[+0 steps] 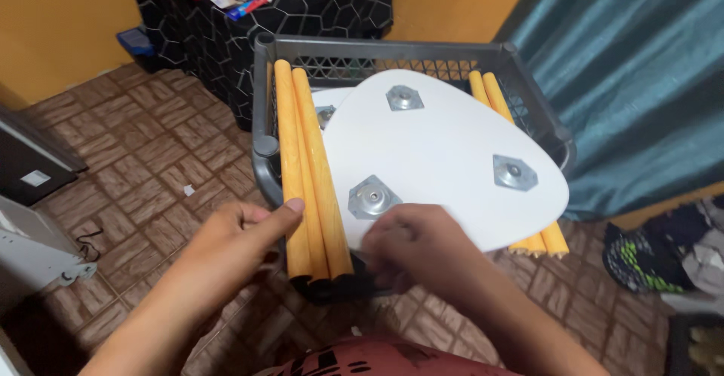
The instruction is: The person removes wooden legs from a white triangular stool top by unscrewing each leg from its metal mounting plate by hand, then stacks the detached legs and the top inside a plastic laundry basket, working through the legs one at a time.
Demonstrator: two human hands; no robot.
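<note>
Near edge of the grey crate (265, 150): both hands sit at its front end. Left hand (226, 244) is at the crate's front-left corner, thumb tip touching the outer one of the two yellow wooden legs (305, 172) on the left side; the other fingers curl under and out of sight, so grip is loose or partial, cannot tell if it closes on the leg. Right hand (422, 251) is just beside it, fingers bent down over the near edge of the white tabletop (445, 150), close to the nearest metal mounting plate (371, 197); whether it pinches the board or only rests on it is not clear.

Key relation: the left pair of legs runs long axis near-to-far, from the front edge straight away to the crate's back wall, lying side by side and touching. Their near ends poke past the crate's front edge, directly ahead of the left thumb. Left hand is the nearer one to them.

Tabletop lies underside up, tilted across the crate, with two more mounting plates (515, 172) (405, 98) further out. A second pair of yellow legs (490, 93) lies along the crate's right side, partly under the board.

Beyond: brown tiled floor (136, 157), teal curtain (641, 82) at right, black cabinet (211, 36) behind.
</note>
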